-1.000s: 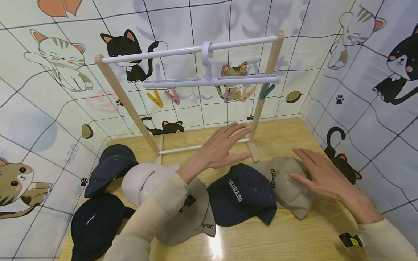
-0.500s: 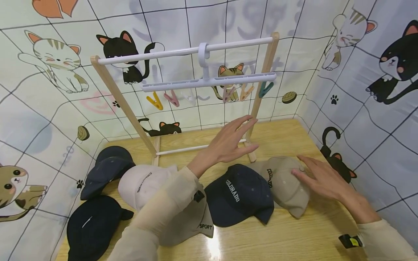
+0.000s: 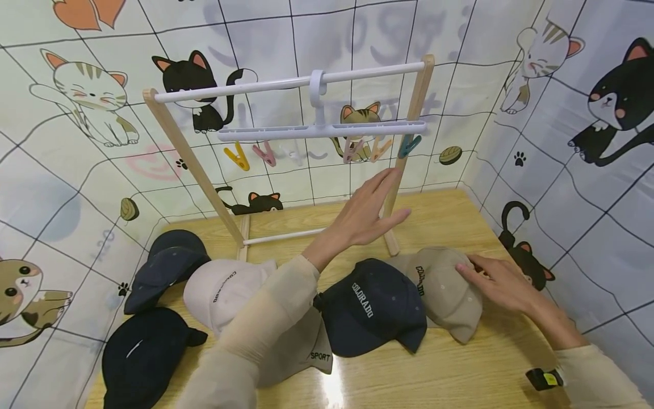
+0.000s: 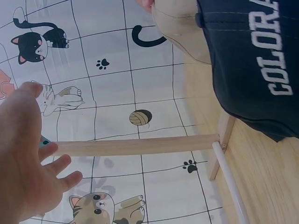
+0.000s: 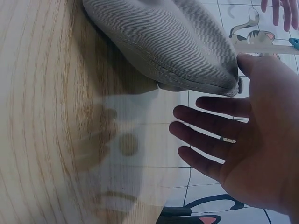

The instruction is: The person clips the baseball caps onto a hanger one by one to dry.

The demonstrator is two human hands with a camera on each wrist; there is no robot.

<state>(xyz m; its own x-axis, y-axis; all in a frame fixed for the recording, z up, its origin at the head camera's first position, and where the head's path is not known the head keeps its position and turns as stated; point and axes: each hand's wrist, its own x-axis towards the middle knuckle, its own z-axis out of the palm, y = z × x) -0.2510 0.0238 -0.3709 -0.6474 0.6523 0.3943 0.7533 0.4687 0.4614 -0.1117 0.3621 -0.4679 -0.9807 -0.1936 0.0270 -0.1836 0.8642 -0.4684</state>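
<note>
Left hand [image 3: 367, 213], straight-fingered, empty, hung near teal clip [image 3: 410, 146]; right hand [image 3: 503, 284], fingers spread, gripping nothing, flanked beige cap [image 3: 445, 291] on desk [image 3: 434, 375], contact unclear. Hanger [image 3: 286, 133] hooked over rail [image 3: 235, 90], presumably so clips [image 3: 242, 157] dangled.

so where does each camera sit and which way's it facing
Head: worn on the head, facing forward and down at the rack, navy COLORADO cap and beige cap; left hand, right hand and sleeves show.
Left wrist: worn there, facing past the left hand to a rack post and navy COLORADO cap; a sliver of right hand shows.
Right wrist: worn there, facing past the right hand to the beige cap and table; left hand top right.
Head and left wrist share the navy COLORADO cap.
</note>
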